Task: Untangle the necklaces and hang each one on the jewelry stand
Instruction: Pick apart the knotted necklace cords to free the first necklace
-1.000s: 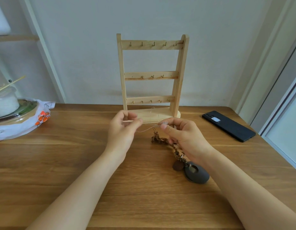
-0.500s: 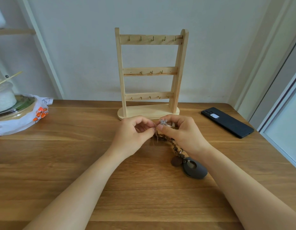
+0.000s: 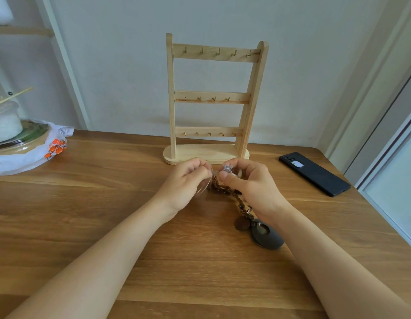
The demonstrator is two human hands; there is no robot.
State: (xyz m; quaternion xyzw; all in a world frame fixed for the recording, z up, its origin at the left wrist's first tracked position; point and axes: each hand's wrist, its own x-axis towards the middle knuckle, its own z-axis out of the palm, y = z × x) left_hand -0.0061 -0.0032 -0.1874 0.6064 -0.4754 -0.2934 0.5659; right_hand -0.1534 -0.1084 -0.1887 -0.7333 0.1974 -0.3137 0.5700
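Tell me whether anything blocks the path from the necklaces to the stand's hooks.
Nothing visible does. The jewelry stand rises just behind the necklaces, its hooks bare; the phone lies well aside.

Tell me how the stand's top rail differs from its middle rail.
The top rail carries five hooks; the middle rail carries three. The top rail's hooks spread across its span; the middle rail's bunch near its centre. Both are pale wood, and nothing hangs on either.
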